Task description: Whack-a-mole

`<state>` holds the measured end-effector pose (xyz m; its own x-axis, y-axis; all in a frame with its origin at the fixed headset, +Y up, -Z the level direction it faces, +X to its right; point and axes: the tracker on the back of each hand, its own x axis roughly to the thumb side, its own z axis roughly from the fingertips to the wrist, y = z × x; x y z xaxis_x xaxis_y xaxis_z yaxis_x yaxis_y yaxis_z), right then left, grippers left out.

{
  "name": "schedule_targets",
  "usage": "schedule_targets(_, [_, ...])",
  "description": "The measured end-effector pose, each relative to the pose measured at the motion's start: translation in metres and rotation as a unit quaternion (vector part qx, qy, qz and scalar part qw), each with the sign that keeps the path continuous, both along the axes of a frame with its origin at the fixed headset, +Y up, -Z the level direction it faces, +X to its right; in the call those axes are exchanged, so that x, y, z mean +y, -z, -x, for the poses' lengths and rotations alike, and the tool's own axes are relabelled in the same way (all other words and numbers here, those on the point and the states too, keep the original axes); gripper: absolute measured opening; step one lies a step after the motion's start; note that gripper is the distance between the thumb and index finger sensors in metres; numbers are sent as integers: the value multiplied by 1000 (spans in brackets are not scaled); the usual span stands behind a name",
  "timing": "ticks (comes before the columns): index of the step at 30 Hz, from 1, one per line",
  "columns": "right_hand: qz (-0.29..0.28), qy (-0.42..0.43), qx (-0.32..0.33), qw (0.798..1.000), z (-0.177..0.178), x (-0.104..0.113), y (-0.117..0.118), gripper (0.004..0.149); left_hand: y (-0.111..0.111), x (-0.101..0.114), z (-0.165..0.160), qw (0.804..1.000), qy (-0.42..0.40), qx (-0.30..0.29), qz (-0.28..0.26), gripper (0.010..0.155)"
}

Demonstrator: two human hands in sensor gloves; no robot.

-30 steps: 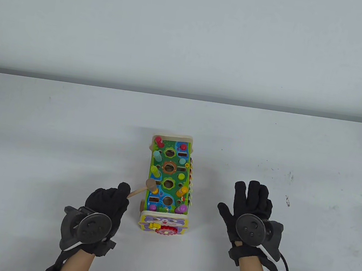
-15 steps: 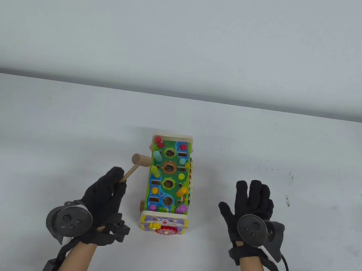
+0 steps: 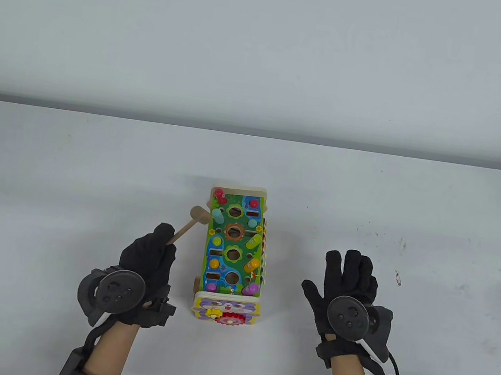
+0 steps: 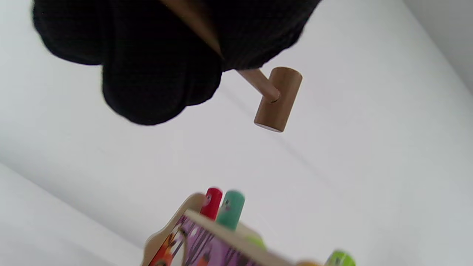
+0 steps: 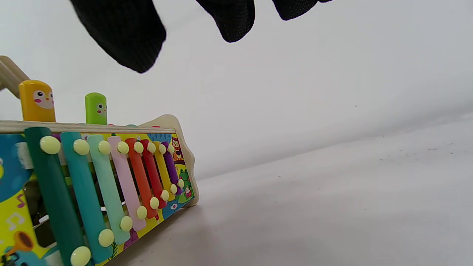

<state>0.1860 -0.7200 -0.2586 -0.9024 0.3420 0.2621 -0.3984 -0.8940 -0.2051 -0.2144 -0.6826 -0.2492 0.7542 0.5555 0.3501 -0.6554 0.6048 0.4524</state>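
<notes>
The wooden whack-a-mole toy [image 3: 232, 252] stands mid-table with coloured pegs in two columns. My left hand [image 3: 153, 257] is left of the toy and grips the handle of the small wooden hammer [image 3: 190, 223]; the hammer's head hovers by the teal peg [image 3: 218, 214] at the toy's left edge. In the left wrist view the hammer [image 4: 277, 99] juts from my left-hand fingers [image 4: 155, 59] above the red peg [image 4: 211, 202] and the teal peg [image 4: 230, 208]. My right hand [image 3: 347, 278] lies flat and spread on the table, right of the toy, holding nothing.
The toy's right side carries a coloured xylophone [image 5: 111, 177], close to my right-hand fingers [image 5: 125, 33]. A yellow peg [image 5: 36, 100] and a green peg [image 5: 96, 108] stand up above it. The white table [image 3: 436, 212] has dark specks on the right.
The hammer rose from the toy's near left pegs and moved up toward the teal peg. The left green peg now sits low and the right green peg stands up. My right hand stayed put.
</notes>
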Motion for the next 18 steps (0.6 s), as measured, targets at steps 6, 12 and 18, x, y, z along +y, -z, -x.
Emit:
schedule_targets(6, [-4,3,2,1000,0,0,0,75,11,11,8,996,-89,-15,-13,52])
schedule_targets(12, [-3,-1,3,1000,1,0,0,75,35,0,-12,999,13,-16,32,52])
schedule_targets(18, [6,-1,4,1000,1,0,0,75,47,-14,-33,973,208,-10,95,51])
